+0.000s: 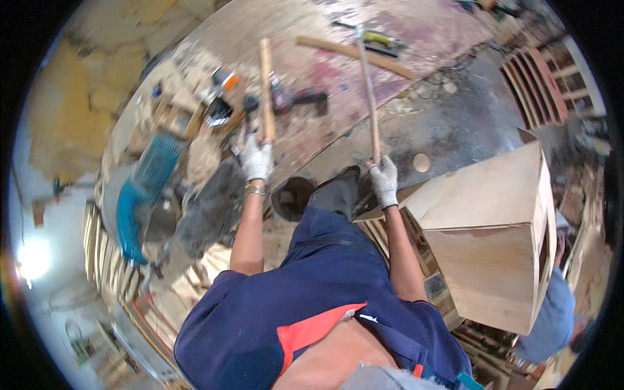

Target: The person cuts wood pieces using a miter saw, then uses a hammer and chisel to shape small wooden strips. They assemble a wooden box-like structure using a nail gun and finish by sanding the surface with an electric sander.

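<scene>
My left hand [257, 160], in a pale work glove, is closed round the lower end of a light wooden stick [266, 88] that points away from me. In my right hand [384, 182], gloved too, is a long thin rod [368, 91], wood-coloured near my fingers and greyish further up. Its far end reaches a yellow-green hand tool [379, 39] on the bench, and blur hides whether they touch. A flat wooden strip [354, 55] lies behind the rod. Beside the left stick rests a dark red and black power tool [281, 101].
A stained wooden workbench [416, 26] stretches ahead, strewn with wood scraps [175, 117]. A teal power tool [136, 188] sits at the left. At the right stands a large plywood box [487, 221]; behind it is another person in a blue top [551, 318]. Slatted wood panels [536, 88] stand far right.
</scene>
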A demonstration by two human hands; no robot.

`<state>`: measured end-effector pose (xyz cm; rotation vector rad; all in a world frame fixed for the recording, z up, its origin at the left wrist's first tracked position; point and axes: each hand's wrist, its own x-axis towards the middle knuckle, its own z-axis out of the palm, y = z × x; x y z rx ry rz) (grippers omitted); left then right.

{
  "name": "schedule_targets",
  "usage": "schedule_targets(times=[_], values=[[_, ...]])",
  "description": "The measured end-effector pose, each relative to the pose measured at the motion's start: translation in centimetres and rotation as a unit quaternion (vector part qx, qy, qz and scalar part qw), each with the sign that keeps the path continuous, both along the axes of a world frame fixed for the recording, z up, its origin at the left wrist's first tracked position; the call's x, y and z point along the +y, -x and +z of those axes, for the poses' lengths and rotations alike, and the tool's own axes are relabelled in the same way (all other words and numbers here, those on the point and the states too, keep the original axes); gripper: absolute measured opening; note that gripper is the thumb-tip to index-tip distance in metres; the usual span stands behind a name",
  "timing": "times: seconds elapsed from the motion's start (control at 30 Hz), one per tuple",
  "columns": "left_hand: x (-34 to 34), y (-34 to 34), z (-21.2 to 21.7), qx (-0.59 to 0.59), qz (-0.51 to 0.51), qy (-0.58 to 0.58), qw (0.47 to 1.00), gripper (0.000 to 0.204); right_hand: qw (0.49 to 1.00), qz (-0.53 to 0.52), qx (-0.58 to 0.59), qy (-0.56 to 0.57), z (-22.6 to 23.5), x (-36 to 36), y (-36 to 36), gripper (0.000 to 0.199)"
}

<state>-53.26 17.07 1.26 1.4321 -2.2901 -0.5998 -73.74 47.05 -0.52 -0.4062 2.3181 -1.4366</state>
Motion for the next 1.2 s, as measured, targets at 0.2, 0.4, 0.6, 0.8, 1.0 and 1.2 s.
schedule_targets(times=[0.2, 0.4, 0.6, 0.8, 1.0, 1.2], values=[[-8.9, 6.6, -7.1, -0.121, 0.019, 0.001, 0.992, 0.065, 0.999, -0.04, 0.009, -0.012, -0.9, -0.7, 10.0, 0.037], [-11.2, 7.4, -10.0, -0.085, 0.006, -0.076, 0.993, 0.042, 0.995, -0.063, 0.02, -0.074, -1.0, -4.6, 19.6, 0.044], [-10.9, 8.5, -4.8, 0.111, 0.05, -0.138, 0.983, 0.029, 0.992, -0.065, -0.003, -0.111, 0.2, -7.4, 25.7, 0.043], [-6.0, 25.4, 0.7, 0.314, 0.082, -0.217, 0.921, 0.022, 0.999, -0.01, 0.013, -0.036, 4.2, -10.7, 36.8, 0.028], [-0.4, 45.0, 7.5, 0.158, -0.184, -0.27, 0.932, 0.06, 0.908, 0.007, 0.407, -0.102, 13.0, -16.1, 53.5, 0.029], [3.5, 45.2, 6.9, 0.163, -0.056, -0.196, 0.965, 0.059, 0.937, 0.115, 0.3, -0.138, 10.0, -18.8, 55.3, 0.054]])
